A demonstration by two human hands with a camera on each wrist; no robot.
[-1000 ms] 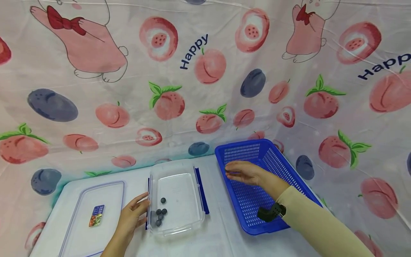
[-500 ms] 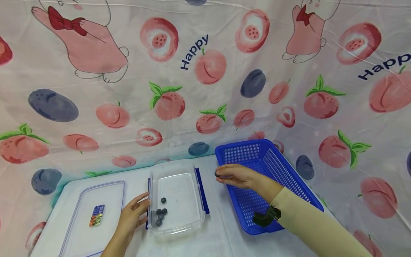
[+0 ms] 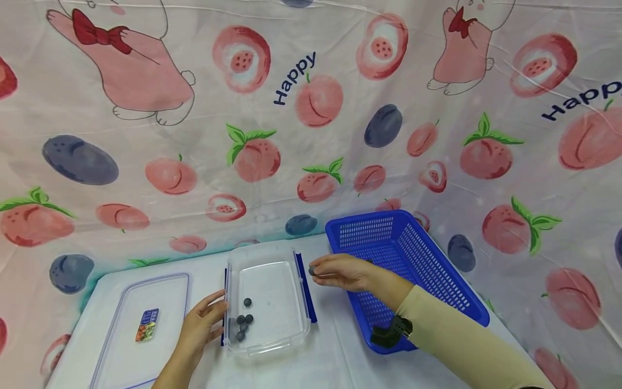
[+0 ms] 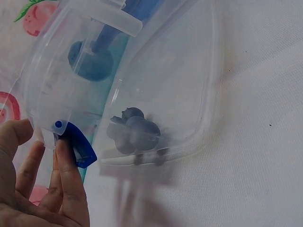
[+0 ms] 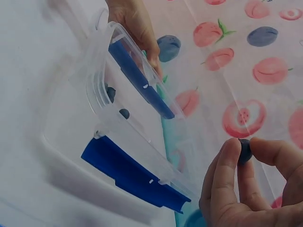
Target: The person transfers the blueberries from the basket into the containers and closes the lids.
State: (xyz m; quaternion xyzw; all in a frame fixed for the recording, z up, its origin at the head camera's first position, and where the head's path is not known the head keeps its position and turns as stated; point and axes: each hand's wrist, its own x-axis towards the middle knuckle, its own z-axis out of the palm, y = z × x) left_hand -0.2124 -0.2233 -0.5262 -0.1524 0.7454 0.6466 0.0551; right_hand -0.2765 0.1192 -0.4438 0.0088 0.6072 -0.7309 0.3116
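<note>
Right hand (image 3: 342, 272) shifted leftward off the blue basket (image 3: 374, 237) toward the clear box (image 3: 272, 297), pinching one blueberry (image 5: 245, 152) just beside it, five more blueberries (image 3: 249, 319) I count inside, left hand (image 3: 196, 327) relaxed, fingers touching the box's left side, lid (image 3: 167, 302) on the worktop (image 3: 332, 354).

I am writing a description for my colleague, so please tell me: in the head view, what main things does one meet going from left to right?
Flat clear plastic lid, person's left hand, clear rectangular plastic box, small dark round berry, blue rectangular perforated plastic basket.
</note>
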